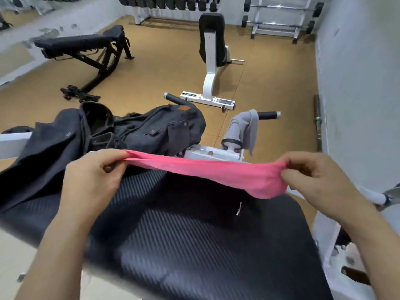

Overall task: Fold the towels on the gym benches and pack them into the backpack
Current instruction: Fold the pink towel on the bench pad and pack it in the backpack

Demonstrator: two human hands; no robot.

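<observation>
Backpack [151, 131], one only, lies on its side at the far end of the near bench pad [184, 234], mouth gaping; its inside is too dark to tell any contents. Two towels show. A pink towel [216, 174] is stretched above the pad, the left hand [93, 176] pinching one end and the right hand [320, 178] the other. A grey towel [246, 126] hangs draped over the roller [268, 115] beyond.

Tan floor [164, 68], pale wall [357, 83], dumbbell rack [173, 3] and barbell rack [279, 18] at the back.
</observation>
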